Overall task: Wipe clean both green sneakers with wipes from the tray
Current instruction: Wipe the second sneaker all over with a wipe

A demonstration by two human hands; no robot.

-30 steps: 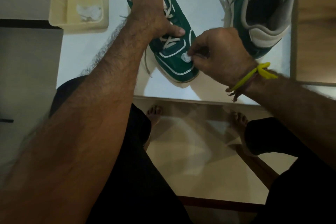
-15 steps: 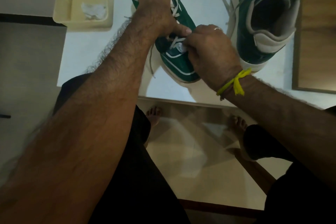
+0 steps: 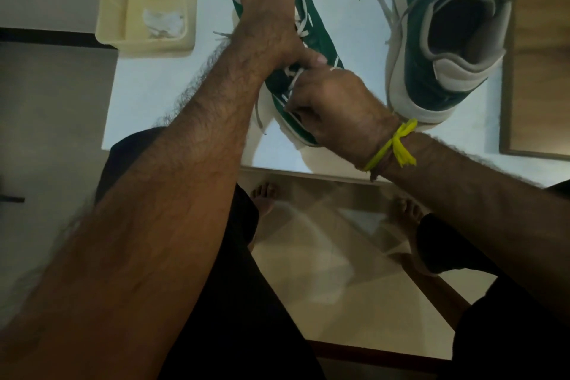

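1. Head view: moving up from the toe cap, where it was a second ago, the right hand is now working over the laced front of the near green sneaker, its fingers curled tight; the wipe seen earlier between them is now hidden under the hand.
2. Head view: the left hand is gripping this sneaker at the collar, thumb lying across the laces and touching the right hand's knuckles, bracing the shoe on the white table.
3. Head view, judgement: the step is going best if the left hand is holding the shoe firmly while the wipe is being dragged in short strokes along the stitched panels and around the lace eyelets, with a fresh face of the wipe turned out as it is soiling.
4. Head view, the count: two green sneakers, the second sneaker standing apart to the right, untouched; one cream tray at the far left; two crumpled white wipes showing inside it; one yellow wrist thread.
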